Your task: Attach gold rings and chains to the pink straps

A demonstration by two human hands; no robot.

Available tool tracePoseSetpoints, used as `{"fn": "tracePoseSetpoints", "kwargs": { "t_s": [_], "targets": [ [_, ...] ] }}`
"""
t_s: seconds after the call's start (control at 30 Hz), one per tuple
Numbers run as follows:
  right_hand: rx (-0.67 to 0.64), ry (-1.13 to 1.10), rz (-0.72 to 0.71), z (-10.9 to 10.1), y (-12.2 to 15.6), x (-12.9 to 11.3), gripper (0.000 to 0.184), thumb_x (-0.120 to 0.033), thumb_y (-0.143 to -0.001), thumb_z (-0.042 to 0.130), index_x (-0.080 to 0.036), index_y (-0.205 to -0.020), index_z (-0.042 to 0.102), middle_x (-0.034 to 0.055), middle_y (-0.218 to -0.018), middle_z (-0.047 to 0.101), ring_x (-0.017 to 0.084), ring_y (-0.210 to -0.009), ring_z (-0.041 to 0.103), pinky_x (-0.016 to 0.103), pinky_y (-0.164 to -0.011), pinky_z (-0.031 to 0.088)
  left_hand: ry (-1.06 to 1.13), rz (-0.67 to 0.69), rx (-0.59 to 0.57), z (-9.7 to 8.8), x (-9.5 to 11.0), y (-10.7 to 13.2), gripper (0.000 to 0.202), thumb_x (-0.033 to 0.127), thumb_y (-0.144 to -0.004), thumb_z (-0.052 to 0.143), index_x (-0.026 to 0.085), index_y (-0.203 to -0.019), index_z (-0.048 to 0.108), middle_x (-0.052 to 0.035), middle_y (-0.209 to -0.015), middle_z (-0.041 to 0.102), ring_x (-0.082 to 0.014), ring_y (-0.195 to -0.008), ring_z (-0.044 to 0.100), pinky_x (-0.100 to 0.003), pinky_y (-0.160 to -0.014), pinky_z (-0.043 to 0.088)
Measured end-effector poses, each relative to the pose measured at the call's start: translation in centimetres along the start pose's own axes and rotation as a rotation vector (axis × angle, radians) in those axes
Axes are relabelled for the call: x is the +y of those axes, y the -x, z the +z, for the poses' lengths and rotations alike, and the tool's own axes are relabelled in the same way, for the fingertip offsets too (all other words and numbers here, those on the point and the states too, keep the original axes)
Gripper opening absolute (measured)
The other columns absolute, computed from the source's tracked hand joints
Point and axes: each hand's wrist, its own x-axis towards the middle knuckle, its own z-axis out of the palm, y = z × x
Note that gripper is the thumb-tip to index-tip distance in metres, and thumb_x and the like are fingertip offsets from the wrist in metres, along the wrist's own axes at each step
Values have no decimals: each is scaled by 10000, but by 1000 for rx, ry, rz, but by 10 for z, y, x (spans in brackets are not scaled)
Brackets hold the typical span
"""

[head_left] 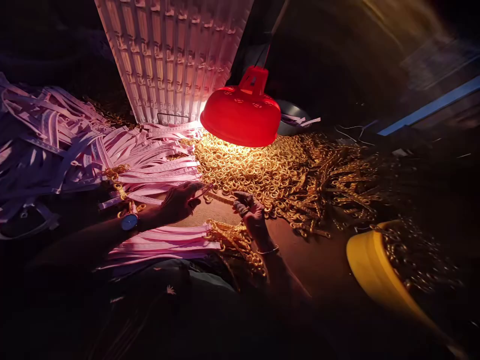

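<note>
My left hand point(183, 201), with a watch point(129, 221) on its wrist, is closed on the end of a pink strap point(204, 190). Just to the right, my right hand point(252, 212) pinches a gold braided strip point(222, 198) that reaches toward the left fingertips. Whether strap and strip are joined cannot be made out. Behind both hands spreads a heap of gold rings point(247, 167). Pink straps point(157, 165) lie in a row behind my left hand. Nearer my body, a bundle of pink straps point(168, 242) has gold strips point(236, 240) at its right ends.
A red lamp point(240, 115) hangs low over the rings. Behind it stands a ribbed panel point(176, 55) and a metal bowl point(290, 112). More gold strips point(345, 185) lie at the right, near a yellow container point(369, 255). A large pile of straps point(56, 130) fills the left.
</note>
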Motion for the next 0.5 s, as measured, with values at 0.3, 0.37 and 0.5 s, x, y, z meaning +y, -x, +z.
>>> {"fn": "tracePoseSetpoints", "kwargs": {
  "t_s": [0.3,0.37,0.5],
  "targets": [
    [-683,-133,213,78,-37,8,483,-505,-688,754,-169,-1015,638,-10,-718,623,95,-578,546,208,-525,449,535,-431,-311,19,-35,14,204,317,-730,679,133,-726,590,-4,-614,546,-97,-522,451,-216,-481,326],
    [-726,0,143,73,-54,9,405,-486,-776,684,-166,-1021,644,1,-737,630,102,-598,552,209,-537,451,663,-511,-245,20,-38,11,206,280,-690,728,137,-735,587,-23,-659,577,-100,-546,482,-210,-477,352],
    [-341,504,-219,66,-104,6,234,-276,-887,528,-150,-1033,661,69,-886,668,156,-796,594,267,-734,482,900,-648,-152,7,-38,10,305,329,-715,767,134,-893,614,-37,-758,613,-123,-621,582,-203,-510,426]
  ]
}}
